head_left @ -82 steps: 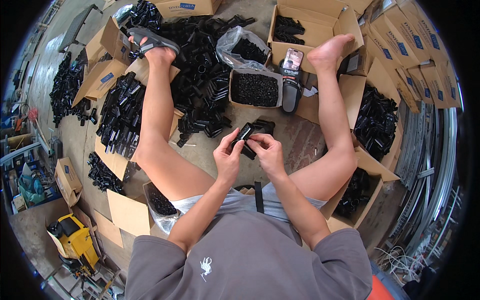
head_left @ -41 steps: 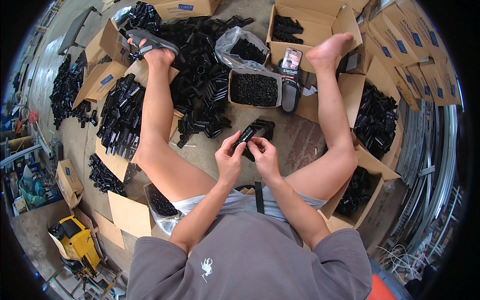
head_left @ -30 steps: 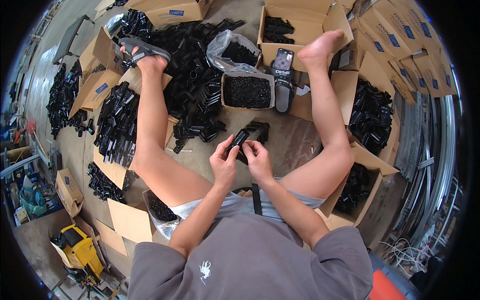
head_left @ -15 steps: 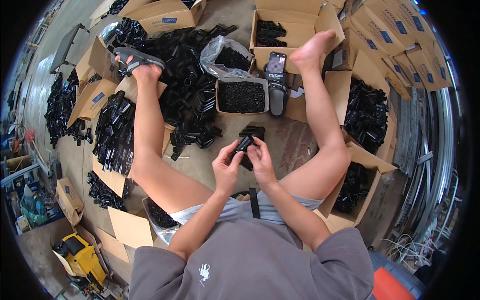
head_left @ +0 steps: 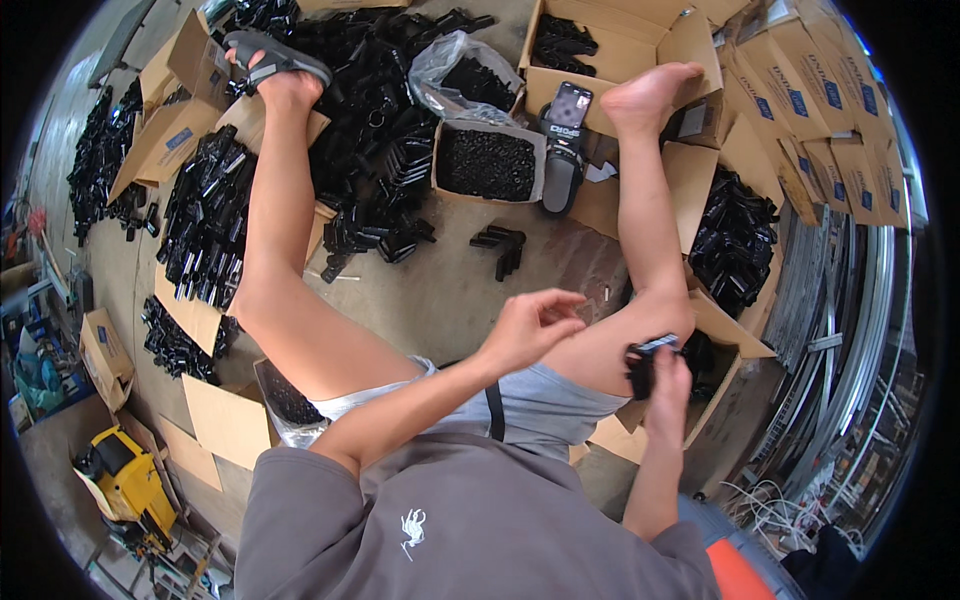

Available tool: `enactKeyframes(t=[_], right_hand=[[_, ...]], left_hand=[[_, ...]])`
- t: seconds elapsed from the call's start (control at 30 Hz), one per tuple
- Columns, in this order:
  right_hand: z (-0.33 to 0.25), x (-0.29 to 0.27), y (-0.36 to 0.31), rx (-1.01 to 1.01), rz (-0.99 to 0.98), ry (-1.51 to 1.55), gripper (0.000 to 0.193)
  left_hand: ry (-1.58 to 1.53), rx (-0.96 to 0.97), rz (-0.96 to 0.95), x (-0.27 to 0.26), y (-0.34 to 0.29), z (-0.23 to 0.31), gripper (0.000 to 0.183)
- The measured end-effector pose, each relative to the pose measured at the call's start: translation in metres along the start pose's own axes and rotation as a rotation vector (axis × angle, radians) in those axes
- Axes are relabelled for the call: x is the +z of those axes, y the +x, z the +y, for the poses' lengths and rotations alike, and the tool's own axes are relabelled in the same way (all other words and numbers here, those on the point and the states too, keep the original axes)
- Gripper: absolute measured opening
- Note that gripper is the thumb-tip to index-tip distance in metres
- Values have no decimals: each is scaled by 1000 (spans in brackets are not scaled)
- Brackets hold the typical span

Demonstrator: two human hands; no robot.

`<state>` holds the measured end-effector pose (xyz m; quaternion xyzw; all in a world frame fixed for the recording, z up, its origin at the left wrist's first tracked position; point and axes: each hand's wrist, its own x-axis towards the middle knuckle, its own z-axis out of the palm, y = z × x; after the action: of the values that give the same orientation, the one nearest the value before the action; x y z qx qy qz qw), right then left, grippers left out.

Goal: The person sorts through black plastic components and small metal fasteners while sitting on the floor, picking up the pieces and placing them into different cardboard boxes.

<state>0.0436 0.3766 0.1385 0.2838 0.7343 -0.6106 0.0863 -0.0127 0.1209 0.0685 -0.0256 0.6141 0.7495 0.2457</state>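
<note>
My right hand [head_left: 668, 392] grips a black plastic fitting [head_left: 640, 368] beside my right knee, near the open carton [head_left: 738, 372] that has similar black parts inside. Part of that fitting is blurred and covered by my fingers. Above my lap hangs my left hand [head_left: 535, 325], holding nothing, with its fingers loosely curved and apart. On the floor between my legs lies a small group of black angled fittings [head_left: 503, 248]. Beyond it stands a small box [head_left: 440, 160] full of tiny black pieces.
A large heap of black fittings [head_left: 365, 150] spreads along my left leg. A phone [head_left: 568, 105] rests on a slipper [head_left: 562, 180] by a carton [head_left: 655, 50]. Flattened cartons [head_left: 800, 90] and metal profiles [head_left: 840, 300] line the right. A yellow machine [head_left: 135, 475] stands lower left.
Both hands were together over the floor fittings, handling a black part. They have separated: my right hand carried the fitting right, past my thigh, and my left hand let go.
</note>
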Motion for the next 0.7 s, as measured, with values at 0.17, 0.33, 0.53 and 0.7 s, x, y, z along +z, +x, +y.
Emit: enactKeyframes(t=[0.17,0.33,0.53,0.7], right_hand=[[34,-121,20,-55,499,-373,39],[39,-113,30,-280,794,-647,49],[-15,68,46,-631,375,-455,27],[43,184,139,-356,-171,-767,30]], left_hand=[[657,38,297,-90,32,-73,35],[1037,-144,484,-155,40,-83,37],[1003,-157,975,-199,54,-86,42],[1089,-186,898,-225,68,-88,33]])
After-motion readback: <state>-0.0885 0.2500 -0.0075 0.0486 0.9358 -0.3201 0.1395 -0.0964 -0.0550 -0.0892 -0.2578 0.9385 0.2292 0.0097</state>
